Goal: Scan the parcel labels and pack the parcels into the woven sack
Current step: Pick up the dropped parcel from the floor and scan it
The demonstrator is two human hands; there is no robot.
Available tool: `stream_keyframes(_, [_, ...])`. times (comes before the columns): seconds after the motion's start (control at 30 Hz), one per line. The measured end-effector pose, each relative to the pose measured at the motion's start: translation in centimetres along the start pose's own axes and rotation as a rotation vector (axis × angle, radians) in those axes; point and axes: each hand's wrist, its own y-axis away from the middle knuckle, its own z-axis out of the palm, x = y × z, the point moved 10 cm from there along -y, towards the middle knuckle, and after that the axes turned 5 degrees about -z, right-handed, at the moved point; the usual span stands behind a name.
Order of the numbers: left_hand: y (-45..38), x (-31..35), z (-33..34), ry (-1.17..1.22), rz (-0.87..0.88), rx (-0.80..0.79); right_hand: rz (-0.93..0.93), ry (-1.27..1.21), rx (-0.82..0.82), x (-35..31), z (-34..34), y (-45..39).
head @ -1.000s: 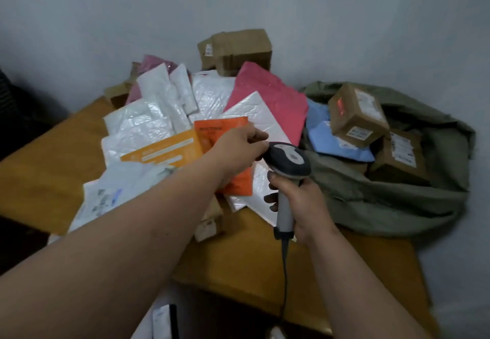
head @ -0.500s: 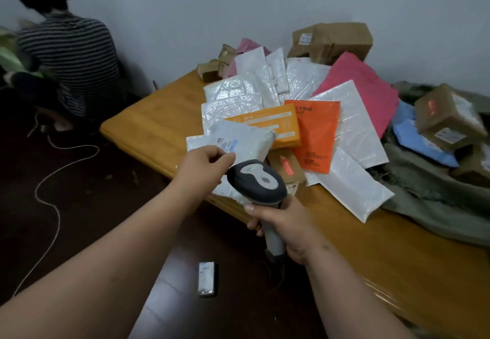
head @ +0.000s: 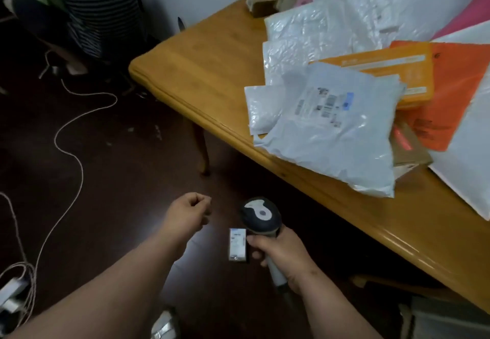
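Down on the dark floor lies a small labelled box [head: 237,244], just left of the scanner [head: 261,215] and below both hands. The right hand [head: 281,254] is wrapped firmly round the scanner's handle, head pointing away. The left hand [head: 187,212] hovers above the floor with fingers curled in, holding nothing, near the box but not touching it. That box looks light and stiff, so I'd say pinch it across its long sides. Up on the worktop [head: 201,55], the white poly mailer [head: 331,129] hangs over the near edge, label up. It looks soft, slick and floppy: take it by a corner or edge, or it may slide off. The woven sack is out of view.
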Motion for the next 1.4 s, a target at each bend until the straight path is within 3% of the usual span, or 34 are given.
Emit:
stream_keyframes(0.23, [-11.6, -12.2, 0.8, -0.059, -0.164, -0.068, 0.196, -0.046, 0.136, 12.7, 3.8, -9.6])
stream_keyframes(0.53, [-25.6, -29.8, 9.2, -0.090, -0.351, -0.176, 0.402, 0.058, 0.190, 30.3, 4.8, -23.1])
stream_keyframes(0.63, [-30.0, -34.4, 12.1, -0.072, -0.379, -0.190, 0.449, 0.139, 0.187, 35.4, 4.6, -27.6])
stream_keyframes(0.8, [-36.7, -39.2, 16.5, -0.134, -0.365, -0.252, 0.461, 0.021, 0.281, 43.0, 4.2, -35.5])
stream_keyframes(0.9, [-39.5, -41.6, 18.3, -0.154, -0.386, -0.244, 0.486, -0.046, 0.333, 45.2, 4.9, -38.5])
stream_keyframes(1.13, [-41.9, -46.5, 22.9, -0.035, -0.500, -0.299, 0.478, -0.115, 0.273, 47.6, 7.1, -42.5])
stream_keyframes(1.27, [-40.6, -45.7, 21.8, 0.235, -0.586, -0.226, 0.409, -0.123, 0.248, 44.5, 8.3, -41.9])
stream_keyframes(1.4, [-38.1, -43.6, 17.2, 0.304, -0.598, -0.142, 0.350, -0.136, 0.207, 39.5, 9.9, -39.6])
